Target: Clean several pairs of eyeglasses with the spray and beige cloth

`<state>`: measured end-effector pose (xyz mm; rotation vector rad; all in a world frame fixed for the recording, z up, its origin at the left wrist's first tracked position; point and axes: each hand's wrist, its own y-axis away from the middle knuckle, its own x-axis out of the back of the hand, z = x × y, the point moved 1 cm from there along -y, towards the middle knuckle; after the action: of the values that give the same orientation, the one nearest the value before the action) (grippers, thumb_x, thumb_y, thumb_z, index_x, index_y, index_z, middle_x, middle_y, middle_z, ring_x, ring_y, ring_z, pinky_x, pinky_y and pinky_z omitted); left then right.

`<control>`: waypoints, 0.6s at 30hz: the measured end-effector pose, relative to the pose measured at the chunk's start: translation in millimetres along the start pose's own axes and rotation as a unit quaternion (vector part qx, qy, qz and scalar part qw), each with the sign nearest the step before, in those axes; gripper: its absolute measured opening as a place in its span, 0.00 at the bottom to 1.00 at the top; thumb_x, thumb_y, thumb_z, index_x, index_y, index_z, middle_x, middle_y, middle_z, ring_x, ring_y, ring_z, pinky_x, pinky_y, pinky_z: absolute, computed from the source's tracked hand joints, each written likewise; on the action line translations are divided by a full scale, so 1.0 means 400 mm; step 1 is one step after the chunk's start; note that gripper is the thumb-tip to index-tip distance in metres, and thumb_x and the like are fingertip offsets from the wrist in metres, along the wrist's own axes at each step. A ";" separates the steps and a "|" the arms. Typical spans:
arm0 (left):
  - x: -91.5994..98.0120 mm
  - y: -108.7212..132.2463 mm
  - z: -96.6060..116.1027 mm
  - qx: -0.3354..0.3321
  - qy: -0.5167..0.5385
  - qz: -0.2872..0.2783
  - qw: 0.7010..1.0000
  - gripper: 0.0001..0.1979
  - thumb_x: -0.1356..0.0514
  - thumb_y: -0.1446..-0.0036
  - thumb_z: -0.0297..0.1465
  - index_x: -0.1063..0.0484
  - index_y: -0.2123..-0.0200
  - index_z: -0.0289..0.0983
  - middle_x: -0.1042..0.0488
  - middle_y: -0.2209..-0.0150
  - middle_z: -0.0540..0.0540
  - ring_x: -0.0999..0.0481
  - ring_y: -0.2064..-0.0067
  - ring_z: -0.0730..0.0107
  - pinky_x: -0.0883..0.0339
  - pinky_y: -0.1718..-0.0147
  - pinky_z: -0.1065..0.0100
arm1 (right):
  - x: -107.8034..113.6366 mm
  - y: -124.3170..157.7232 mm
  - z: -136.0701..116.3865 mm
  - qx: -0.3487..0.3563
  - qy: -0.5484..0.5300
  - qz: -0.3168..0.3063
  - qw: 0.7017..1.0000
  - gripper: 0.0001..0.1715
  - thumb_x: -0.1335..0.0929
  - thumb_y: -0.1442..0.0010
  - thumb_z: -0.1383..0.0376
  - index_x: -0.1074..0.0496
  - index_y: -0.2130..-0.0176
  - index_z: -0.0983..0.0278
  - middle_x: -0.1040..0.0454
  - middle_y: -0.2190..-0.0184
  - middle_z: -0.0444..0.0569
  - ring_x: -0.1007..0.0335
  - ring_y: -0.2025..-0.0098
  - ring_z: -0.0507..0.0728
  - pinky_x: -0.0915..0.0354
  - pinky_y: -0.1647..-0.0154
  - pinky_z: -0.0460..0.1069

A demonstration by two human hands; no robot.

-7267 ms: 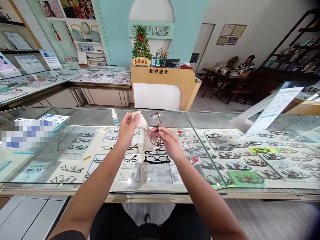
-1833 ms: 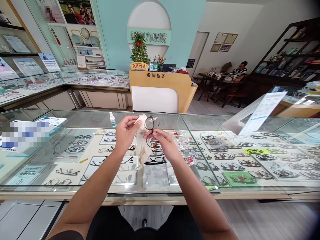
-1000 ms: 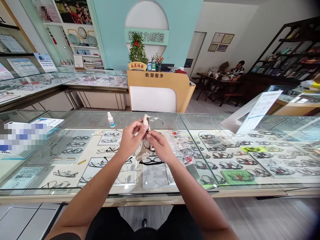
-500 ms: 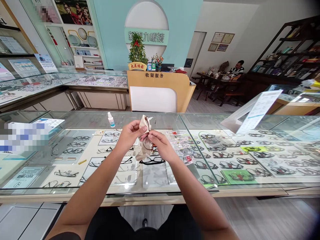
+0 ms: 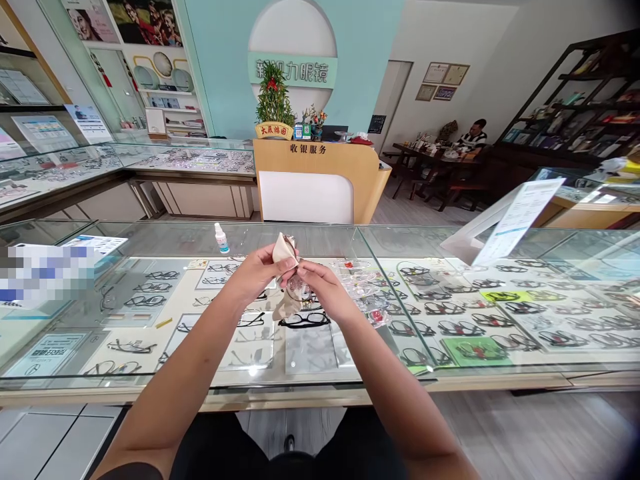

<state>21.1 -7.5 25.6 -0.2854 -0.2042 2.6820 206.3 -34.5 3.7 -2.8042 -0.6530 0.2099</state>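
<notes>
Head — left hand [image 5: 261, 270] pinches cloth [image 5: 283, 250]; right hand [image 5: 324, 285], glasses [image 5: 299, 291].

Spectacles [image 5: 304, 319] under glass counters [image 5: 270, 399] show an optician's shop.

Both arms [image 5: 393, 387] reach out, left hand [image 5: 257, 272] and right hand [image 5: 324, 287] pinching, fingertips [image 5: 289, 264] close together, wrists [image 5: 347, 316] behind them.

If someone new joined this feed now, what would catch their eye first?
Probably the left hand holding a pale cloth around the upper part of a pair of glasses, which the right hand also holds, above the glass counter at center. Behind, the turquoise wall with its round white panel fills the top middle, over a wooden desk bearing a leafy plant. A small white bottle stands on the counter, left of the hands.
</notes>
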 end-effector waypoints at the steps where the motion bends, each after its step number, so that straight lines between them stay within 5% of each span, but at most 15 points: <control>1: 0.000 0.000 0.000 0.000 -0.001 0.004 1.000 0.26 0.17 0.49 0.51 0.18 0.60 0.39 0.28 0.79 0.53 0.31 0.76 0.70 0.34 0.70 0.63 | -0.001 0.001 -0.004 0.006 0.003 -0.003 1.000 0.25 0.26 0.29 0.41 0.13 0.61 0.58 0.15 0.62 0.49 0.23 0.54 0.61 0.30 0.45 0.55; 5: 0.007 -0.003 -0.006 -0.004 -0.006 0.043 0.999 0.26 0.15 0.52 0.50 0.22 0.68 0.38 0.27 0.78 0.52 0.30 0.77 0.72 0.34 0.72 0.65 | -0.002 0.000 -0.007 0.004 0.004 -0.002 1.000 0.25 0.26 0.28 0.41 0.13 0.59 0.58 0.15 0.60 0.49 0.24 0.56 0.60 0.31 0.49 0.54; 9: 0.011 -0.005 -0.016 0.000 0.008 0.066 0.998 0.26 0.15 0.53 0.48 0.20 0.65 0.38 0.26 0.77 0.52 0.29 0.76 0.71 0.34 0.73 0.65 | 0.002 -0.003 -0.002 -0.008 0.010 -0.001 1.000 0.27 0.26 0.28 0.40 0.13 0.59 0.59 0.16 0.61 0.48 0.29 0.62 0.58 0.35 0.56 0.53; 18: 0.009 -0.006 -0.006 0.000 0.054 -0.031 0.998 0.24 0.18 0.45 0.47 0.18 0.58 0.36 0.27 0.76 0.52 0.28 0.73 0.69 0.31 0.67 0.63 | 0.005 -0.005 -0.001 0.014 0.014 0.009 1.000 0.24 0.27 0.28 0.43 0.14 0.61 0.59 0.16 0.63 0.48 0.29 0.62 0.58 0.34 0.53 0.53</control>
<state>19.7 -3.5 23.2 -0.4164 -0.1762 2.5975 207.3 -31.8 4.5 -2.7822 -0.6150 0.1823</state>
